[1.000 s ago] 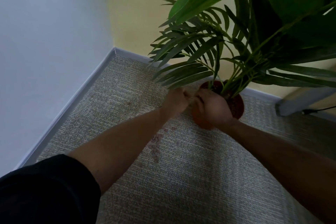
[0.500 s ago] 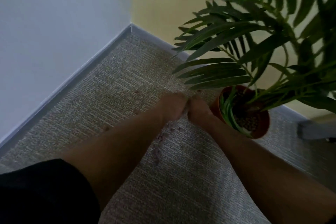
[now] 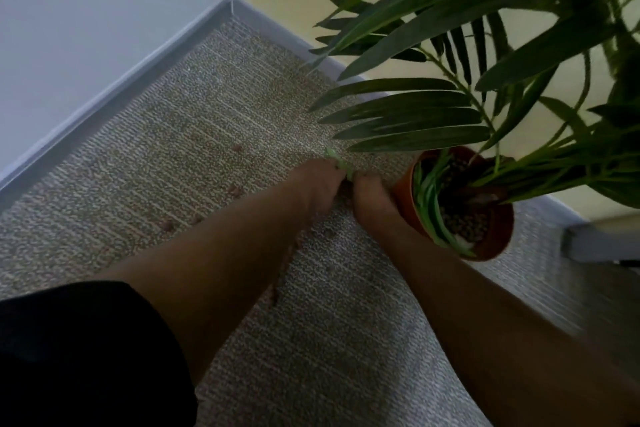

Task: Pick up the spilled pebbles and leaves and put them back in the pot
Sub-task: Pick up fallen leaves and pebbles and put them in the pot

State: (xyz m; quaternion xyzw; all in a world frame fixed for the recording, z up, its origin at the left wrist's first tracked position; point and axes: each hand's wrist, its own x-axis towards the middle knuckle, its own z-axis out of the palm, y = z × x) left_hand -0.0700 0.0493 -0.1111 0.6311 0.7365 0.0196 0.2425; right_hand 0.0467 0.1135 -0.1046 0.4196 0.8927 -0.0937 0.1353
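Note:
A terracotta pot (image 3: pixel 498 246) stands on the carpet at the right. It holds a palm plant, brown pebbles (image 3: pixel 467 224) and loose green leaves (image 3: pixel 427 208). My left hand (image 3: pixel 318 184) and my right hand (image 3: pixel 369 199) are down on the carpet just left of the pot, fingertips together. A pale green leaf (image 3: pixel 336 159) sticks out between them, along my left fingertips. My right fingers curl at its lower end; what they hold is hidden. Small reddish spilled pebbles (image 3: pixel 235 190) lie scattered on the carpet left of my hands.
Palm fronds (image 3: pixel 408 121) hang low over the carpet just beyond my hands. Two walls with a grey skirting (image 3: pixel 114 90) meet in the corner behind. A grey furniture leg (image 3: pixel 599 243) stands right of the pot. More pebbles (image 3: pixel 166 225) lie beside my left forearm.
Both hands have left the pot's rim and dropped to the carpet on its left. A pale green leaf now shows between the fingertips. The view has swung to the right.

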